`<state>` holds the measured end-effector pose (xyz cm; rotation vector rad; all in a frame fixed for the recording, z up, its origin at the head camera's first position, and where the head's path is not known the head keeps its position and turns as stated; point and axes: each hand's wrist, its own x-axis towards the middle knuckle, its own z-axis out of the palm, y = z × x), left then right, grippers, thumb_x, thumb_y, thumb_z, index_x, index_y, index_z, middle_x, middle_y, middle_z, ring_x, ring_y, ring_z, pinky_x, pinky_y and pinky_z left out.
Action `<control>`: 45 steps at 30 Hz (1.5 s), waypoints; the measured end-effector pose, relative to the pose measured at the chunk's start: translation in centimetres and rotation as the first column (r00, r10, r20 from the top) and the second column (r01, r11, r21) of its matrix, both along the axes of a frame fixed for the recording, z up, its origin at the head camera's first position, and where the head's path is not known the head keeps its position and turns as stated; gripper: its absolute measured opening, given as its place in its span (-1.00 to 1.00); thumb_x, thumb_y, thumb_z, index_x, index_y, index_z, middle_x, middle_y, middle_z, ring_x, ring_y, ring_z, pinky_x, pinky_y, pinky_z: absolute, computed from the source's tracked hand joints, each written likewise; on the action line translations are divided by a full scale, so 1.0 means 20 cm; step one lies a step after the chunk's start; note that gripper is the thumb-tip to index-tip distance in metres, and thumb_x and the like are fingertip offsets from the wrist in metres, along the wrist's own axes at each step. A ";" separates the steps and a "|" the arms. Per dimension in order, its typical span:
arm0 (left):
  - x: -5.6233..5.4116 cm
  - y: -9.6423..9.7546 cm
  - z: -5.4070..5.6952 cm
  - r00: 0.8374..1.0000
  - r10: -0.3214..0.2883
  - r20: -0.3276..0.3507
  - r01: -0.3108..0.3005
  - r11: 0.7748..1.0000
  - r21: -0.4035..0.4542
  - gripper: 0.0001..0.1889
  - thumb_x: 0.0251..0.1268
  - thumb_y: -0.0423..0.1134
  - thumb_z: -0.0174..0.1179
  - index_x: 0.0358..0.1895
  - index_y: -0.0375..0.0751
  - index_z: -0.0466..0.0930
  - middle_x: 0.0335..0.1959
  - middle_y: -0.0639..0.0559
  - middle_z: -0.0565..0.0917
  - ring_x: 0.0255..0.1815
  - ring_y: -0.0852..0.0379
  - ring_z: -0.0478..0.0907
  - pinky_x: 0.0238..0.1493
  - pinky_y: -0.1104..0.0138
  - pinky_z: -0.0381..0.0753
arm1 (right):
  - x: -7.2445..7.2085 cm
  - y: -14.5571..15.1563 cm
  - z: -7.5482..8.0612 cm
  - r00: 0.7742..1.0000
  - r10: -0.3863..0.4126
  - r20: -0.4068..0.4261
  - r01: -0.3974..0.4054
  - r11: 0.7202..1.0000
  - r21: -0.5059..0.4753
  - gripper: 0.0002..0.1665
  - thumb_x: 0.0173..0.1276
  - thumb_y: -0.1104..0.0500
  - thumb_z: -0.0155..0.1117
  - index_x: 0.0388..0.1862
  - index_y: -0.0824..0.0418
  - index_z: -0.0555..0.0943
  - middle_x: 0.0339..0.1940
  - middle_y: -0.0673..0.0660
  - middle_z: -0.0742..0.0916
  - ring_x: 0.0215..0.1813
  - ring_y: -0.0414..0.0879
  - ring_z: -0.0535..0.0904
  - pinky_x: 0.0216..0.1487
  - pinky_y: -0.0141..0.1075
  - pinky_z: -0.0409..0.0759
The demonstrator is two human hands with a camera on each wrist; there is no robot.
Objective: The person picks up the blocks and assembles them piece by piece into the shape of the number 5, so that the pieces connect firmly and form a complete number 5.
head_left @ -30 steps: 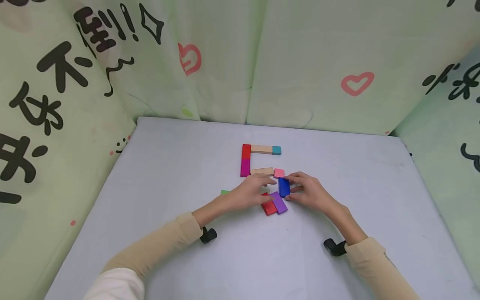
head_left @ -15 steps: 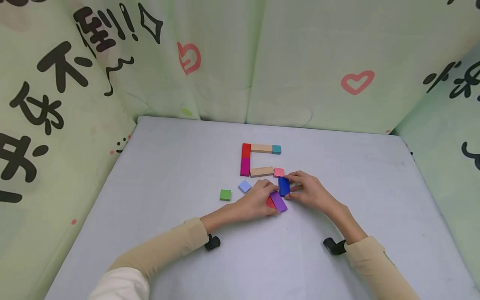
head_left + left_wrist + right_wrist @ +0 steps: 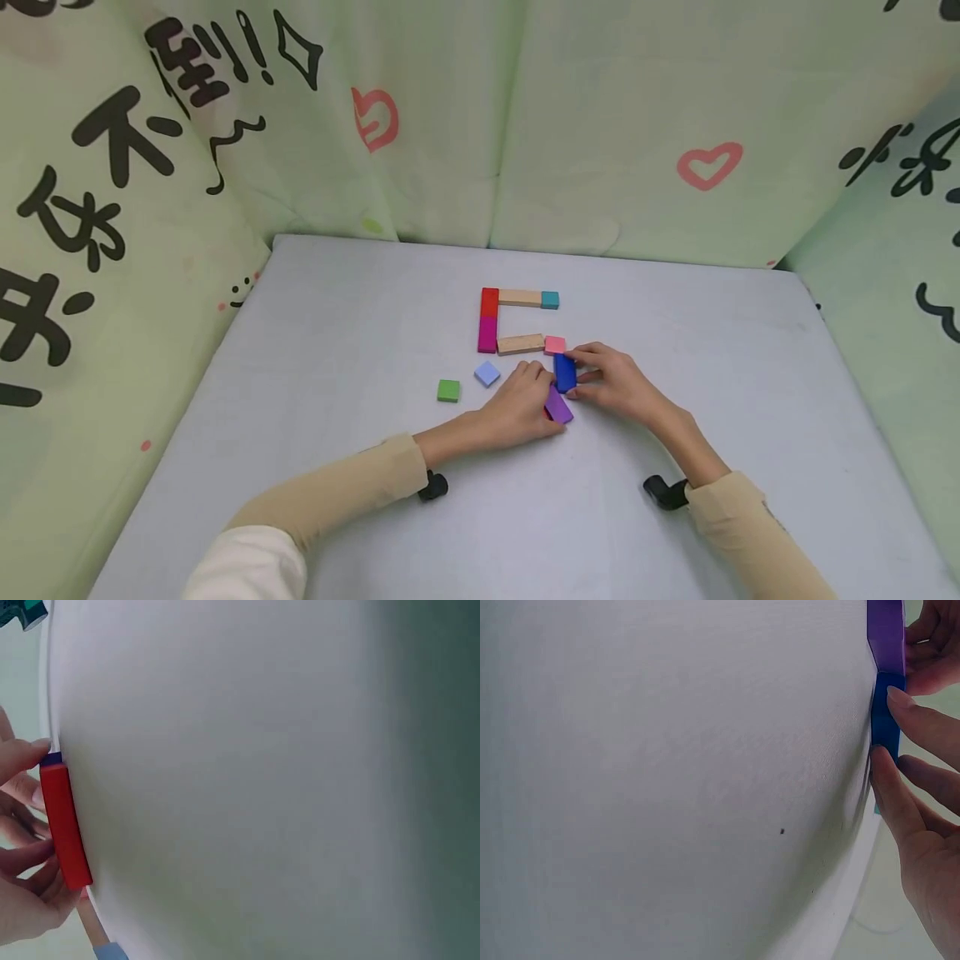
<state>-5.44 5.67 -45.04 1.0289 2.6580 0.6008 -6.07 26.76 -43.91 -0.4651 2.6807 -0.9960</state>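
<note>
My left hand [image 3: 517,408] holds a red block [image 3: 66,825] between thumb and fingers near its two ends. In the head view the hand covers nearly all of that block. A purple block [image 3: 558,407] lies slanted along the red one's far side. My right hand [image 3: 618,379] grips a dark blue block [image 3: 566,372], standing lengthwise below a small pink block [image 3: 555,344]. In the right wrist view, thumb and fingers touch the blue block [image 3: 886,712], and the purple block [image 3: 886,634] meets its end.
Behind the hands lie a red block [image 3: 490,302], a magenta block [image 3: 487,335], two tan blocks [image 3: 521,297] and a teal block [image 3: 550,300] in a bracket-like outline. A light blue block [image 3: 487,374] and a green block [image 3: 448,391] lie loose. Printed curtains [image 3: 600,125] surround the white table [image 3: 375,317].
My left hand has moved right and slightly toward me, closing on the red block beside the purple one, uncovering the light blue and green blocks. My right hand stays on the blue block.
</note>
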 end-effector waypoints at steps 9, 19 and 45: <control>-0.02 -0.09 0.05 0.983 -0.137 0.123 0.138 0.990 -0.004 -0.30 0.29 -0.05 0.44 0.40 -0.32 0.44 0.30 -0.09 0.52 0.28 0.07 0.40 0.26 0.41 0.52 | 0.00 -0.01 0.00 1.000 -0.002 -0.006 0.002 1.000 0.010 -0.31 0.28 0.32 0.50 0.37 0.45 0.51 0.28 0.44 0.58 0.07 0.23 0.73 0.10 0.00 0.72; -0.09 -0.26 0.12 0.923 -0.301 0.240 0.328 0.941 -0.083 -0.38 0.36 -0.21 0.38 0.46 -0.19 0.45 0.40 -0.04 0.50 0.43 0.06 0.38 0.33 0.38 0.53 | 0.00 -0.01 0.01 1.000 -0.009 0.014 0.009 1.000 0.022 -0.29 0.29 0.29 0.50 0.39 0.44 0.50 0.29 0.42 0.58 0.08 0.21 0.73 0.10 -0.02 0.73; -0.09 -0.29 0.09 0.942 -0.279 0.186 0.288 0.957 -0.026 -0.36 0.32 -0.18 0.43 0.43 -0.22 0.48 0.39 -0.06 0.51 0.41 0.03 0.39 0.34 0.35 0.53 | 0.00 -0.02 0.01 0.999 -0.035 0.019 0.034 0.999 0.038 -0.30 0.29 0.28 0.51 0.38 0.42 0.51 0.28 0.42 0.59 0.09 0.21 0.72 0.12 0.00 0.72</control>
